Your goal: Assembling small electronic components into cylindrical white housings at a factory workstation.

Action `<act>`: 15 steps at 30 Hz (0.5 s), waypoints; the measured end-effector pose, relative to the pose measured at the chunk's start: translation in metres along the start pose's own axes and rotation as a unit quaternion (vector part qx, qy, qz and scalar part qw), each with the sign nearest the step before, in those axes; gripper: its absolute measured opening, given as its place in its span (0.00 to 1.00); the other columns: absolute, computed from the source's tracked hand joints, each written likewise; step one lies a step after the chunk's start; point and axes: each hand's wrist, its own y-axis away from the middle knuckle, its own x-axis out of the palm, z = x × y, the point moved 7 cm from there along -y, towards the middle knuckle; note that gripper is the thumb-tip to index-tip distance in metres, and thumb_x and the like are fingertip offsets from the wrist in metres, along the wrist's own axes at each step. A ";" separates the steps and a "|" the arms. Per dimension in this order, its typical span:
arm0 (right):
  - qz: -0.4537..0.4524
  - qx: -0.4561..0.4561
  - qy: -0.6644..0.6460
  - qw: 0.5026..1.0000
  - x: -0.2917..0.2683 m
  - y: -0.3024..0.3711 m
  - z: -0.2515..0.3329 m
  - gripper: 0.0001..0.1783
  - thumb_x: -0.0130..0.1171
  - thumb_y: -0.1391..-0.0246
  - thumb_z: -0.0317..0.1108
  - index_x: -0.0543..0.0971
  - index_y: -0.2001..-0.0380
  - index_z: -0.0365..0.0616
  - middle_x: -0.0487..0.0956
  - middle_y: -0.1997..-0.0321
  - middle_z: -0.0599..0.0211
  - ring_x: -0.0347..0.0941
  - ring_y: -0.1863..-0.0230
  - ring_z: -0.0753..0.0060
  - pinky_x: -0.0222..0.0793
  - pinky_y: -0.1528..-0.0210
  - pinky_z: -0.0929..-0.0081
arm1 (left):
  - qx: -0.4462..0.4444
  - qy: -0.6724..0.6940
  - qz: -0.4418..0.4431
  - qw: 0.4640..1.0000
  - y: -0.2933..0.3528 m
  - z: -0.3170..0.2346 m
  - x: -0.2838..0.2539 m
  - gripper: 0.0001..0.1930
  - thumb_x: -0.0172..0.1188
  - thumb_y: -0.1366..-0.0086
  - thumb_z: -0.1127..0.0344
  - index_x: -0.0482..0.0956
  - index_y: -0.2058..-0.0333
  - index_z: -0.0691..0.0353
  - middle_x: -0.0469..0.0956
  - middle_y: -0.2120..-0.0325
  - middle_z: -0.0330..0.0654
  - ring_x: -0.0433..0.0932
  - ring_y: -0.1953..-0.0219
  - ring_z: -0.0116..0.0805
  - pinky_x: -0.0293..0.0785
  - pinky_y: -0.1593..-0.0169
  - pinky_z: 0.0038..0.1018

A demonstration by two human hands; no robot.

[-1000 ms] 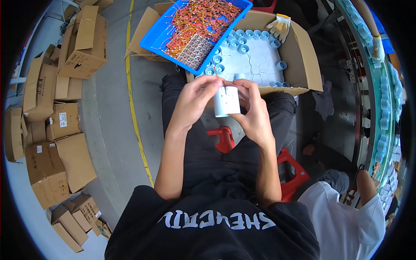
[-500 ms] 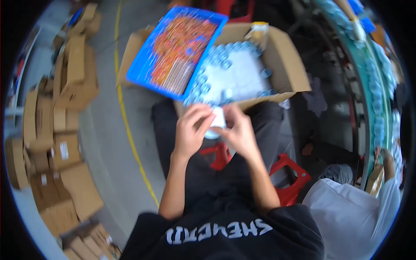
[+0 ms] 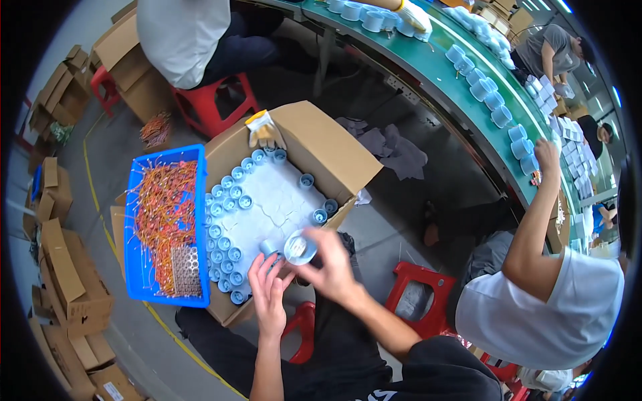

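Observation:
My right hand point(image 3: 331, 266) grips a light-blue plastic cup point(image 3: 299, 248), slightly blurred, its open end showing a pale inside. Just left of it, my left hand point(image 3: 269, 294) is raised with its fingers stretched and apart. Beyond those fingertips, a smaller light-blue cup point(image 3: 268, 248) shows at the near side of the cardboard box point(image 3: 328, 150); whether I touch it I cannot tell. Several similar blue cups point(image 3: 235, 192) stand on a white sheet point(image 3: 277, 194) inside the box, mostly along its left side.
A blue tray point(image 3: 202, 234) of orange-red wired parts rests at the box's left edge. A work glove point(image 3: 263, 130) hangs over the far rim. Red stools point(image 3: 418, 297) stand around. On the right, a co-worker in a white shirt point(image 3: 542, 311) reaches toward a green conveyor point(image 3: 461, 80) carrying blue cups.
The view has swung toward the conveyor on the right. My hands, together on a pale piece before, have parted; the right one now holds the cup and the left fingers have spread.

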 end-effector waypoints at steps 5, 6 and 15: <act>-0.303 -0.072 0.023 0.950 -0.172 -0.156 -0.059 0.28 0.68 0.53 0.29 0.68 0.50 0.32 0.76 0.54 0.51 0.75 0.55 0.64 0.72 0.53 0.70 | -0.061 -0.078 0.017 0.995 -0.016 0.032 -0.017 0.14 0.49 0.31 0.69 0.67 0.49 0.67 0.74 0.57 0.47 0.74 0.52 0.34 0.75 0.51 0.29; -0.324 -0.034 0.085 0.942 -0.204 -0.192 -0.086 0.31 0.69 0.52 0.31 0.66 0.49 0.32 0.77 0.54 0.49 0.75 0.56 0.66 0.73 0.55 0.71 | -0.102 -0.129 0.050 0.985 -0.009 0.049 -0.036 0.13 0.49 0.31 0.70 0.68 0.50 0.67 0.76 0.60 0.47 0.76 0.56 0.34 0.75 0.53 0.28; -0.188 0.087 0.288 0.935 -0.319 -0.347 -0.247 0.36 0.72 0.57 0.51 0.74 0.52 0.35 0.80 0.61 0.56 0.77 0.57 0.60 0.70 0.52 0.68 | -0.166 -0.213 -0.068 0.960 0.040 0.085 -0.152 0.09 0.48 0.32 0.72 0.71 0.55 0.67 0.77 0.68 0.42 0.77 0.67 0.28 0.75 0.61 0.23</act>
